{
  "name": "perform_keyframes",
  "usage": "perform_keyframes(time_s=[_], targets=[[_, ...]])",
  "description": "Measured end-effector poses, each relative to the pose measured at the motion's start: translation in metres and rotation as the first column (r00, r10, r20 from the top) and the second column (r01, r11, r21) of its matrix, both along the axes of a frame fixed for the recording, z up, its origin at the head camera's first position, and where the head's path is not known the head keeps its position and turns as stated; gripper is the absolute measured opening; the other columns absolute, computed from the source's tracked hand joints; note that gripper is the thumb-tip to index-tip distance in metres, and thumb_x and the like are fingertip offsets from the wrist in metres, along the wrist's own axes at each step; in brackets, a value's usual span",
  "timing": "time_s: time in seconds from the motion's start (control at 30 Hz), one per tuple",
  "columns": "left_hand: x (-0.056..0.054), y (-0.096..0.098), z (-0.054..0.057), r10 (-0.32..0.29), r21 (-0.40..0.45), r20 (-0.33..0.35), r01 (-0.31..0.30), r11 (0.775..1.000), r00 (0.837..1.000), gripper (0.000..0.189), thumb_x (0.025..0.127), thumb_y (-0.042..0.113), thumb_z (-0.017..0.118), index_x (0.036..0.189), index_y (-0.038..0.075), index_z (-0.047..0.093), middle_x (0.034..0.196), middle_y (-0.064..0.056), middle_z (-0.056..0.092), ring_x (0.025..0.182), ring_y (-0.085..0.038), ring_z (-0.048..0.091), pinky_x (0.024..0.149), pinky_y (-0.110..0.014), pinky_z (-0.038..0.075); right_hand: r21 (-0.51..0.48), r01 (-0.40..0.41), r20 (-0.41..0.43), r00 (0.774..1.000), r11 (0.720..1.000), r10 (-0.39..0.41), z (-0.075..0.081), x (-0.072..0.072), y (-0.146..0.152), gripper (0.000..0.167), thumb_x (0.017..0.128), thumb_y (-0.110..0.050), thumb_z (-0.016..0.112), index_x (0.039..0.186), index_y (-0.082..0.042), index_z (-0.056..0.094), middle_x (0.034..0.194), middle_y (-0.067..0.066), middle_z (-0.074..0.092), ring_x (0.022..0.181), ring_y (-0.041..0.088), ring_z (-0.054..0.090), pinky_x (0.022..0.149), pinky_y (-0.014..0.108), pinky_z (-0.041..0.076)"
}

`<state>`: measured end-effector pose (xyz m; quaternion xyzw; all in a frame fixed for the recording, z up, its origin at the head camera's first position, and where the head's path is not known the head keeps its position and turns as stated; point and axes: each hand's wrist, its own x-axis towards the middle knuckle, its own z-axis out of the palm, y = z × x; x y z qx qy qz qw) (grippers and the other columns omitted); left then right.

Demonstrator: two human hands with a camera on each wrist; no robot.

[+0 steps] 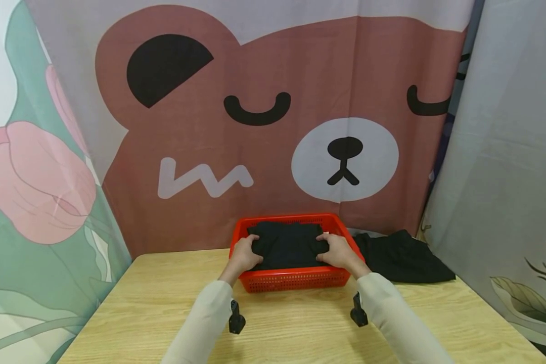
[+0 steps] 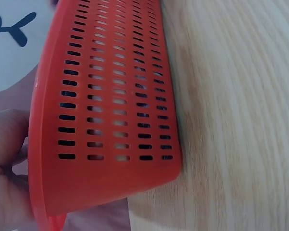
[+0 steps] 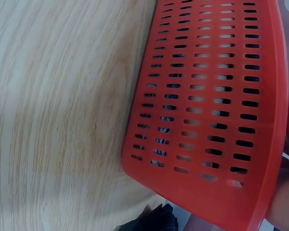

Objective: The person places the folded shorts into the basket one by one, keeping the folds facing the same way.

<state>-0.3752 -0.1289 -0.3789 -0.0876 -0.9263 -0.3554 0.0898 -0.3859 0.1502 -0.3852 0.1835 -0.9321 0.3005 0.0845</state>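
Note:
A folded black garment (image 1: 288, 246) lies in a red plastic basket (image 1: 296, 280) with slotted walls. My left hand (image 1: 245, 254) grips the garment's left side, its thumb nearer me and fingers farther back. On the opposite side, my right hand (image 1: 339, 251) holds the right edge the same way. Both wrists pass over the basket's rim. From the left wrist, the basket wall (image 2: 106, 183) hides most of the cloth, and part of the left hand (image 2: 7, 149) shows behind the rim. The right wrist view likewise has the right hand (image 3: 284, 192) partly behind the rim.
Another black garment (image 1: 405, 257) lies loosely heaped on the wooden table (image 1: 177, 303), right of the basket. Behind the table hangs a curtain (image 1: 264, 167) with a bear print. More printed curtains stand at the left (image 1: 41, 177) and right (image 1: 500, 151).

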Motion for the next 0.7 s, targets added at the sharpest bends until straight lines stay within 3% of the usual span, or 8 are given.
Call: perform_keyframes(time_s=[0.2, 0.4, 0.7], targets=[[0.0, 0.002, -0.001, -0.013, -0.088, -0.017, 0.012, 0.996, 1.0, 0.06, 0.077, 0.004, 0.078, 0.13, -0.004, 0.053, 0.122, -0.026, 0.051, 0.112, -0.038, 0.048, 0.096, -0.052, 0.041, 0.059, -0.011, -0.049, 0.999, 0.998, 0.014, -0.002, 0.001, -0.002, 0.048, 0.083, -0.008, 0.071, 0.127, 0.006, 0.057, 0.128, 0.025, 0.054, 0.119, 0.044, 0.047, 0.096, 0.057, 0.04], [0.008, 0.006, 0.003, 0.018, -0.14, 0.002, -0.017, 0.99, 1.0, 0.059, 0.079, 0.008, 0.078, 0.131, -0.003, 0.053, 0.122, -0.023, 0.05, 0.109, -0.036, 0.05, 0.094, -0.051, 0.044, 0.099, -0.009, -0.059, 0.998, 0.995, 0.015, -0.001, 0.005, -0.004, 0.044, 0.085, -0.009, 0.069, 0.125, 0.008, 0.058, 0.122, 0.025, 0.055, 0.115, 0.043, 0.049, 0.095, 0.056, 0.039], [0.015, 0.008, 0.003, 0.067, -0.153, -0.032, -0.071, 0.986, 0.997, 0.057, 0.081, 0.013, 0.077, 0.132, 0.002, 0.055, 0.133, -0.024, 0.039, 0.111, -0.039, 0.036, 0.085, -0.047, 0.046, 0.093, 0.005, -0.096, 0.995, 0.996, 0.004, 0.002, 0.013, -0.005, 0.037, 0.086, -0.007, 0.067, 0.12, 0.007, 0.061, 0.13, 0.028, 0.045, 0.116, 0.047, 0.042, 0.094, 0.057, 0.04]])
